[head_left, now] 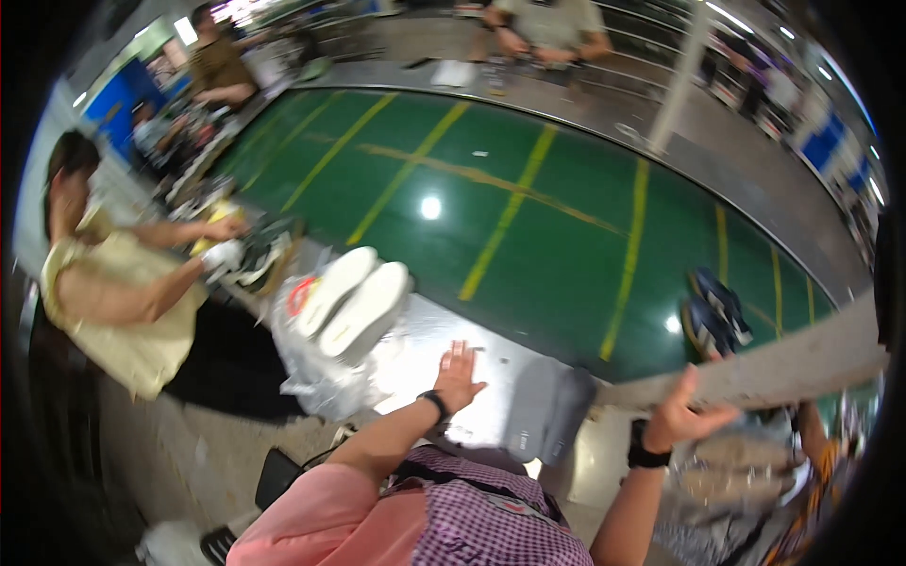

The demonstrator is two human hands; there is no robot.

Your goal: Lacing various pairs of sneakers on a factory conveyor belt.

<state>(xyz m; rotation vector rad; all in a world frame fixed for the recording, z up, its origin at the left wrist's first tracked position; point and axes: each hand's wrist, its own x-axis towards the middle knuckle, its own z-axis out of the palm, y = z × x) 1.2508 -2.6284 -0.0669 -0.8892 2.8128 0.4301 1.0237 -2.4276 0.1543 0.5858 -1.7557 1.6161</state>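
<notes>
My left hand (457, 379) rests palm down on a shiny metal table (477, 429), fingers stretched out and holding nothing. To its right lies a pair of dark grey insoles (547, 410). On its other side, white insoles (363, 302) sit on a clear plastic bag (326, 377) that has a red mark. My right hand (681, 417) is raised at the right with fingers spread and nothing in it. Just beyond it, a pair of dark blue sneakers (714, 313) stands on the green conveyor belt (528, 255).
A grey beam (783, 363) crosses above the belt's right end. At the left, a person in a yellow top (123, 292) handles shoe parts. Plastic-wrapped brown pieces (741, 467) lie at the lower right. Other people work across the belt, near a pale post (679, 80).
</notes>
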